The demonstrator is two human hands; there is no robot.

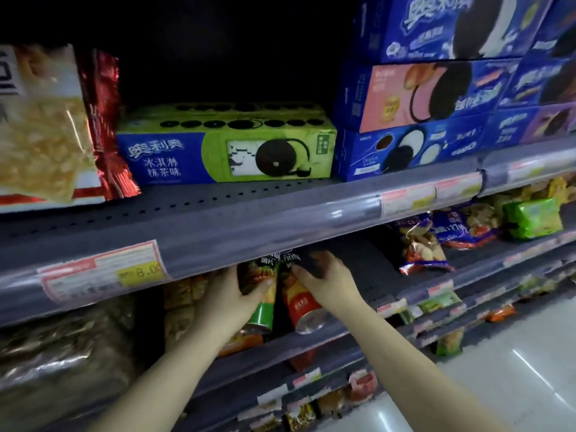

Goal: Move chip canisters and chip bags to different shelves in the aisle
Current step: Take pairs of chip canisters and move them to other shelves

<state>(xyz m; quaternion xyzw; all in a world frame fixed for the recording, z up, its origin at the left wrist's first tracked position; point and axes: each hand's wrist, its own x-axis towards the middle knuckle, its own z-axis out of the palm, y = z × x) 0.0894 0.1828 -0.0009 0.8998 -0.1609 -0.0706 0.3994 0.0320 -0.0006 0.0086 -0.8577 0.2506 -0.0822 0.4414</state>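
Observation:
Under the grey upper shelf edge [249, 222], my left hand [229, 294] grips a green chip canister [260, 304], tilted with its base toward me. Right beside it, my right hand [327, 280] wraps a red chip canister [300, 302], also tilted, its metal bottom showing. The two canisters touch side by side. Their tops are hidden behind the upper shelf's rail. Chip bags [420, 247] lie on the same lower shelf to the right.
The upper shelf holds a green cookie box [224, 148], stacked blue cookie boxes [436, 98] and a big snack bag [40, 126] at left. Bagged goods [46, 353] sit lower left. Lower shelves with small packets [436, 304] step down to the pale floor [498, 385].

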